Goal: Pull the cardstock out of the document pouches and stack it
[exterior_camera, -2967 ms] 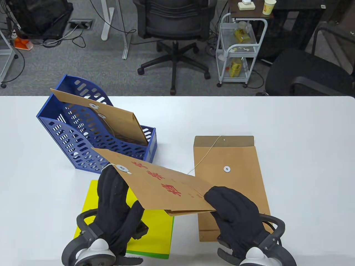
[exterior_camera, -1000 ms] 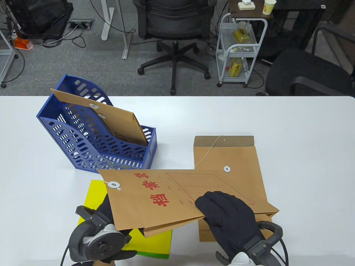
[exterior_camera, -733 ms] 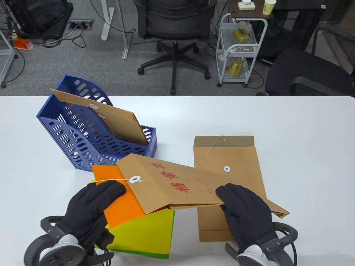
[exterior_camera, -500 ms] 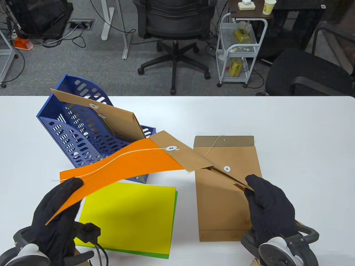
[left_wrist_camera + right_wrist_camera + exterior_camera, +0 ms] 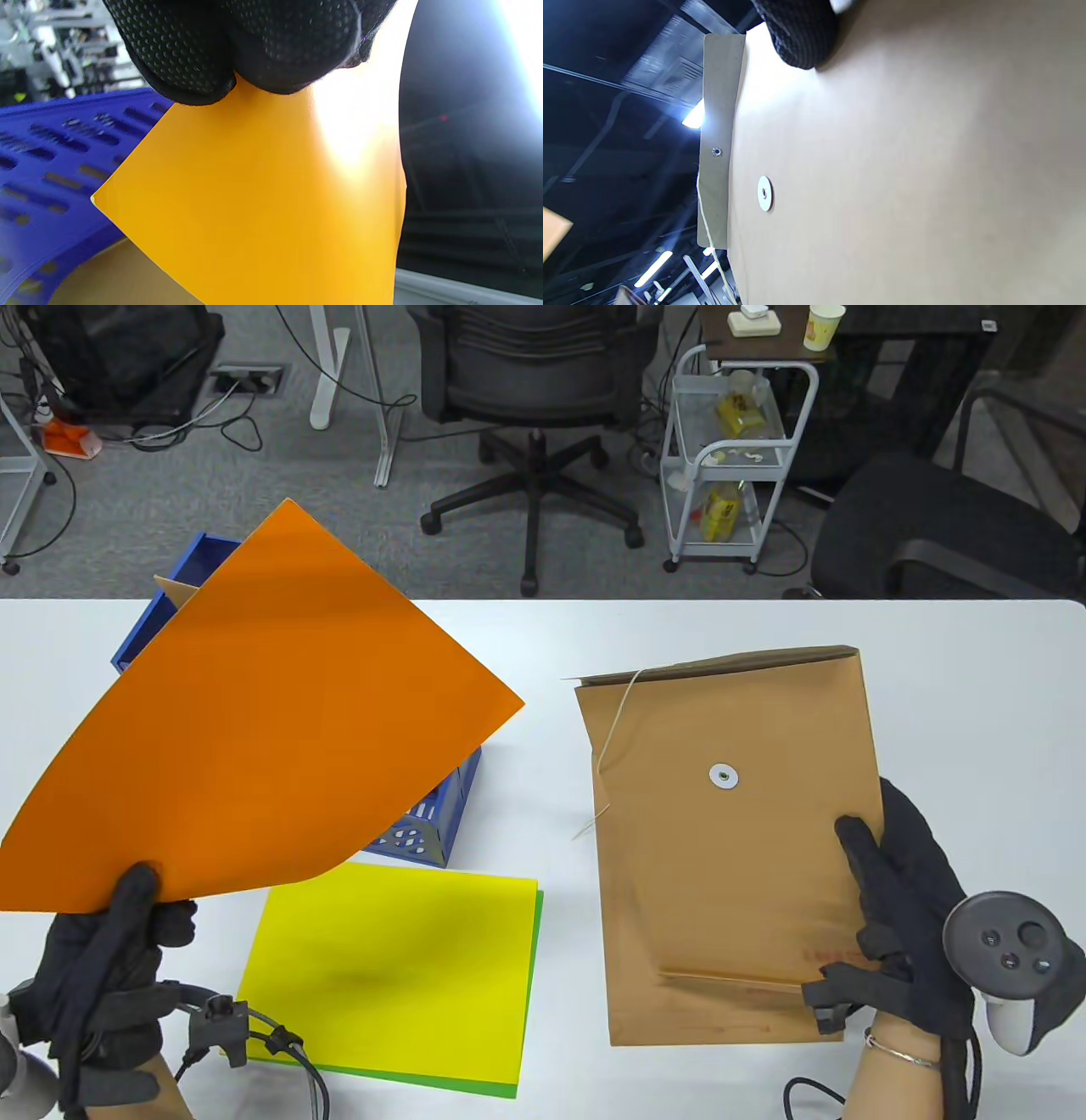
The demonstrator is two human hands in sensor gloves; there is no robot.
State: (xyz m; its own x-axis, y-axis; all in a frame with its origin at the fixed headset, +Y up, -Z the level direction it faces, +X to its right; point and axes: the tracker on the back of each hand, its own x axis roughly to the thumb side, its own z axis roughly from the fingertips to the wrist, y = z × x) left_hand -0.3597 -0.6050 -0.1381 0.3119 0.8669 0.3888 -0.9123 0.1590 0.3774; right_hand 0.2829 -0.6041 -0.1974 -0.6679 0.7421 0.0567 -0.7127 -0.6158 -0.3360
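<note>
My left hand (image 5: 136, 895) pinches the lower corner of an orange cardstock sheet (image 5: 254, 729) and holds it raised over the table's left side. In the left wrist view my fingertips (image 5: 237, 51) pinch the orange sheet (image 5: 263, 203). My right hand (image 5: 874, 874) grips the right edge of a brown string-tie pouch (image 5: 738, 831), lifted with its flap open at the far end. In the right wrist view one fingertip (image 5: 801, 38) presses on the pouch (image 5: 903, 169). A yellow cardstock sheet (image 5: 390, 967) lies flat on a green one (image 5: 533, 976) near the front.
A second brown pouch (image 5: 713, 1018) lies flat under the held one, only its near end showing. A blue file rack (image 5: 424, 823) stands at back left, mostly hidden by the orange sheet, with another pouch (image 5: 174, 589) in it. Office chairs and a cart stand beyond the table.
My left hand pulled the orange sheet fully out of the pouch and raised it to the left. My right hand carried the emptied pouch right, over the flat pouch.
</note>
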